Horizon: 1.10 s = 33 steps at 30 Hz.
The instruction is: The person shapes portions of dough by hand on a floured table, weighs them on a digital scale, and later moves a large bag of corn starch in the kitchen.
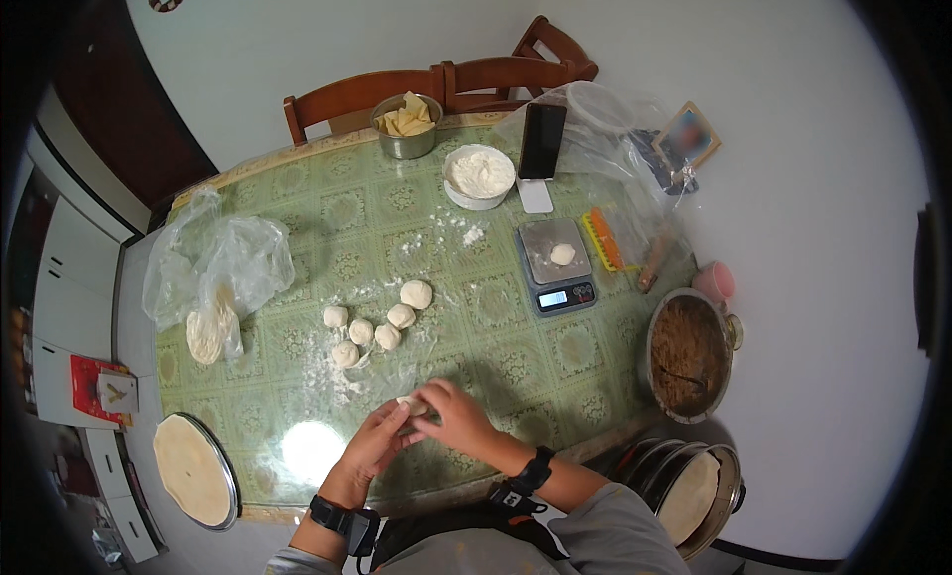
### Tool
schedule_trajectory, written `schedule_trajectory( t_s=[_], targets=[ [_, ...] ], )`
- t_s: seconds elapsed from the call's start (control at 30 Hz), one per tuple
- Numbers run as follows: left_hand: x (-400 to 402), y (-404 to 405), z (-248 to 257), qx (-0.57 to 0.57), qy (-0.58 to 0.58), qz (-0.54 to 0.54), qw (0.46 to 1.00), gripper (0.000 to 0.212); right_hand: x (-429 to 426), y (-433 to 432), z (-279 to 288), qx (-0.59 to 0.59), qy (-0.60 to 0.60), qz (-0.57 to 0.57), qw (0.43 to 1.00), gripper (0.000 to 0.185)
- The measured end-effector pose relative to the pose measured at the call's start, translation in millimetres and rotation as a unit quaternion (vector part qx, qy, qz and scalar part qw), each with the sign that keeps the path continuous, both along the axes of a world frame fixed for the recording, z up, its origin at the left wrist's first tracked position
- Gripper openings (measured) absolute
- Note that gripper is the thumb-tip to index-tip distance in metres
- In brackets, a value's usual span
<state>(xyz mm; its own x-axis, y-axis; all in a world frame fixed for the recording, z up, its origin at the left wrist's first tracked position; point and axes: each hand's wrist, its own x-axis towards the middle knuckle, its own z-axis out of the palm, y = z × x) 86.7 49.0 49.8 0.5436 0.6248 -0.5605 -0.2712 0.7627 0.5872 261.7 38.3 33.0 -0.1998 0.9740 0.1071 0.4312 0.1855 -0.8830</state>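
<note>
A small piece of dough (411, 405) is pinched between my two hands, above the near part of the table. My left hand (378, 437) holds it from the left with the thumb on top. My right hand (454, 415) has its fingers curled around the right side and partly hides it. Just beyond my hands, several dough balls (361, 331) lie on the floured green tablecloth (513, 363). One more dough piece (562, 254) rests on the steel plate of a lit digital kitchen scale (554, 277) to the right.
A bowl of flour (480, 175), a propped phone (542, 140) and a metal pot (407, 140) stand at the back. Plastic bags with dough (204, 337) lie left. A basin of brown filling (688, 359) is right, above steamer pots (688, 493). A round lined tray (193, 471) is at left.
</note>
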Motion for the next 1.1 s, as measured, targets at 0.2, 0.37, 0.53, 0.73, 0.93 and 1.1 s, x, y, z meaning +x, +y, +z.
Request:
schedule_trajectory(
  t_s=[0.2,0.37,0.53,0.73,0.93,1.1],
  targets=[
    [-11.7,-10.9,11.3,0.127,0.145,-0.051,0.98,0.039,7.7,13.0,-28.9,-0.29,0.374,-0.109,0.874,0.029],
    [-38.7,-14.7,-7.5,0.1,0.161,-0.031,0.981,0.032,30.7,35.2,-38.9,0.062,-0.018,-0.178,0.982,0.038],
    [-67.5,-13.1,-4.5,0.095,0.163,0.036,0.981,0.028,50.0,34.7,-21.7,0.074,-0.074,-0.149,0.983,0.03],
    [-107.8,-7.7,1.5,0.113,0.206,0.114,0.965,0.019,129.6,61.6,-15.4,0.163,-0.114,-0.252,0.947,0.029],
    [-120.3,-4.9,-1.3,0.1,0.225,0.17,0.954,0.017,206.4,110.8,-16.5,0.176,-0.185,-0.376,0.89,0.031],
    [-120.5,-11.5,2.7,0.115,0.216,0.166,0.955,0.018,203.8,152.0,-21.1,0.196,-0.347,-0.294,0.869,0.035]
  ],
)
